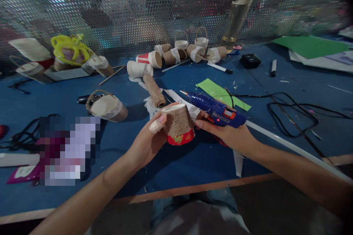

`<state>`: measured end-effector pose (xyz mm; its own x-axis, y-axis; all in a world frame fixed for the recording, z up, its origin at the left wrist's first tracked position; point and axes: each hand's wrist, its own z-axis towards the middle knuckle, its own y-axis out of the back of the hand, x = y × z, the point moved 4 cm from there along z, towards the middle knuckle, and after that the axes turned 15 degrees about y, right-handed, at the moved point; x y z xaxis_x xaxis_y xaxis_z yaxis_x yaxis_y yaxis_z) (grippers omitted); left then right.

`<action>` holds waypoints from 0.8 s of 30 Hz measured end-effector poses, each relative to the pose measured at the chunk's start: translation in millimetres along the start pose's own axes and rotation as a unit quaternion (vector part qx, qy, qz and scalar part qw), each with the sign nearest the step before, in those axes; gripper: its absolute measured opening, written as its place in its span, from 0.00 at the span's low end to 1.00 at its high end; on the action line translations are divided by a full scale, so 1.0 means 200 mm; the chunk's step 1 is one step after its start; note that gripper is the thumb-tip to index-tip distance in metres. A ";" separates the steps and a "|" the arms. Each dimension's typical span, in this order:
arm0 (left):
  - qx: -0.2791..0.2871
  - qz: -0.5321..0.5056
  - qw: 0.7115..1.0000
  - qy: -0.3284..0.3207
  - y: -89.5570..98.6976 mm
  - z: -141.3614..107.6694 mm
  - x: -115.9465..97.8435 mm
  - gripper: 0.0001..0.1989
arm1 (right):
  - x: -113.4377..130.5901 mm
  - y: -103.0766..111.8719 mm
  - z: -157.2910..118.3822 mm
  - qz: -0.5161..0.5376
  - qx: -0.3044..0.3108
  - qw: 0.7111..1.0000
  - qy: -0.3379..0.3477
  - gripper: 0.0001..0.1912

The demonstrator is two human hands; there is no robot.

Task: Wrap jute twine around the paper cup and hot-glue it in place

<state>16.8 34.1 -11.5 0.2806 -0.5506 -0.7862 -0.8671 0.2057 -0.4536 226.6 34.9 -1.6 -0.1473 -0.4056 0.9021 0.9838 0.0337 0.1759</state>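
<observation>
My left hand (151, 134) is closed around a paper cup (179, 126) with brown twine wound about most of its side. A red printed band shows at the lower end, and a bandage-like wrap covers my left thumb. In my right hand (234, 137) is a blue hot glue gun (212, 106), its small red light lit and its nozzle pointing left above the cup's far side. A long white glue stick (292, 148) runs out of its back end. My right fingertips are close beside the cup; whether they touch it I cannot tell.
Behind the cup lies a roll of twine (153, 90). A handled twine basket (109, 108) stands to the left. Several wrapped cups (175, 55) line the mesh screen (110, 14), near a tall bottle (238, 11). Black cable (292, 114) loops at right, by green paper (220, 93).
</observation>
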 end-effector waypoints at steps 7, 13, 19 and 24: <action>-0.017 0.013 1.000 0.005 0.02 0.00 0.00 0.26 | 0.00 -0.01 -0.02 0.021 0.012 0.999 -0.023 0.12; -0.007 -0.026 1.000 -0.009 0.02 -0.02 -0.03 0.23 | -0.05 -0.01 -0.03 0.096 0.020 0.994 -0.047 0.13; 0.011 -0.022 1.000 0.000 0.02 -0.03 -0.03 0.30 | -0.08 -0.01 -0.02 0.117 0.022 0.993 -0.015 0.13; -0.013 -0.036 0.999 -0.020 0.04 -0.02 -0.05 0.28 | 0.02 0.02 -0.02 0.027 0.016 0.999 0.006 0.10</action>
<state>5.9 38.0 -6.5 0.3587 -0.5302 -0.7683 -0.8539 0.1461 -0.4995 230.8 30.6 1.4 -0.0924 -0.4125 0.9063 0.9866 0.0852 0.1394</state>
